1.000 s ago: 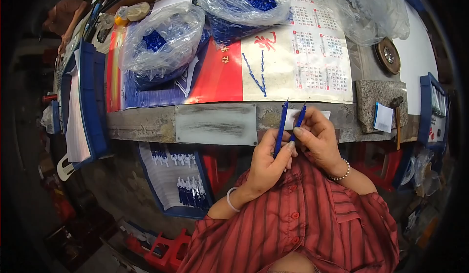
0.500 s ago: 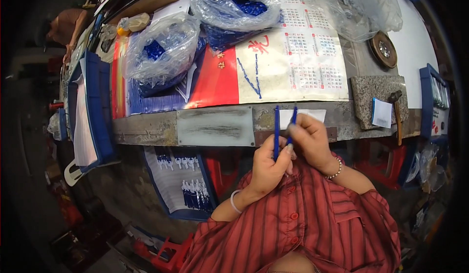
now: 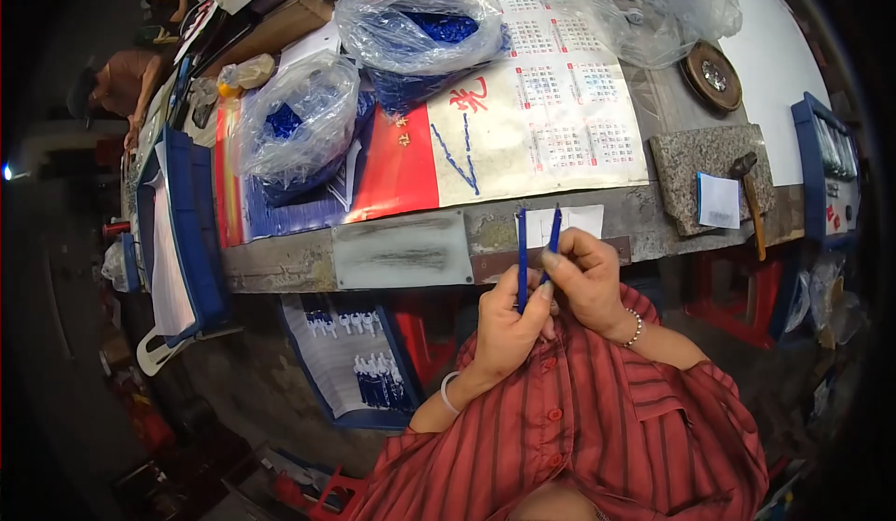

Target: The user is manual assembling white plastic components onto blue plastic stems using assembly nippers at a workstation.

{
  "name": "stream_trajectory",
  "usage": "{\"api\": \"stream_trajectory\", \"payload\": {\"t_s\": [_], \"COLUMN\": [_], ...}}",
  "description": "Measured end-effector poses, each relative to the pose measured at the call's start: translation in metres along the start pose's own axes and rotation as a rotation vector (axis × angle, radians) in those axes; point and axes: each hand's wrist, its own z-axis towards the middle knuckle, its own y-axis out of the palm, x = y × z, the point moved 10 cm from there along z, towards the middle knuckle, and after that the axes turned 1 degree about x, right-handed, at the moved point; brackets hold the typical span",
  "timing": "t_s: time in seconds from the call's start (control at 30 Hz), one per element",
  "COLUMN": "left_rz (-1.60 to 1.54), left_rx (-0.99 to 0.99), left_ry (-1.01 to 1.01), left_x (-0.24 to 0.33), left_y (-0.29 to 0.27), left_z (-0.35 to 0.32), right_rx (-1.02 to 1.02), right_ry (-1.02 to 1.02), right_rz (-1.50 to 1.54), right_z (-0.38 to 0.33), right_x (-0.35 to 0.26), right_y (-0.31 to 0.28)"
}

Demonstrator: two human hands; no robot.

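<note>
Over the near table edge, my left hand (image 3: pixel 509 330) is closed round a slim blue stick (image 3: pixel 522 250) that stands upright between thumb and fingers. Close beside it, my right hand (image 3: pixel 590 280) pinches a second blue stick (image 3: pixel 555 229) with a dark, narrow tip, tilted slightly. The two hands nearly touch, and the sticks stand apart at their upper ends. Behind them a small white sheet (image 3: pixel 583 220) lies on the table. Farther off, a row of small blue pieces (image 3: pixel 451 160) forms a V on the calendar sheet (image 3: pixel 523 171).
Two clear bags (image 3: pixel 294 129) of blue pieces stand at the back. At the right are a stone slab (image 3: pixel 677 162), a hammer (image 3: pixel 752 206) and a round brown dish (image 3: pixel 695 71). Blue trays (image 3: pixel 201 232) flank the table; another tray (image 3: pixel 322 381) with blue-and-white parts sits below its edge.
The view has shifted slightly. My right hand's blue stick now tilts a little more and shows sharper; both hands still hold their sticks close together.
</note>
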Motion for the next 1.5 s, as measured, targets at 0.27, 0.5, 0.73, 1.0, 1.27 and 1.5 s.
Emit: {"api": "stream_trajectory", "payload": {"t_s": [0.27, 0.5, 0.73, 1.0, 1.27, 1.5], "left_rz": [-0.074, -0.128, 0.038, -0.106, -0.031, -0.009], "left_rx": [-0.016, 0.030, 0.034, 0.149, 0.112, 0.134], "left_ry": [-0.051, 0.001, 0.056, 0.031, 0.065, 0.092], "left_x": [-0.008, -0.003, 0.001, -0.006, 0.001, 0.005], "left_y": [0.007, -0.003, -0.004, -0.026, -0.025, -0.021], "left_z": [-0.005, -0.009, -0.011, -0.011, -0.011, -0.014], "right_rx": [0.036, -0.234, -0.159, -0.248, -0.232, -0.128], "right_ry": [0.115, 0.380, 0.355, 0.235, 0.234, 0.182], "right_rz": [0.172, 0.148, 0.202, -0.019, 0.182, 0.186], "right_z": [0.011, -0.001, 0.006, -0.016, -0.023, -0.020], "right_x": [0.009, 0.027, 0.030, 0.033, 0.031, 0.023], "right_y": [-0.007, 0.029, 0.025, 0.020, 0.032, 0.025]}}
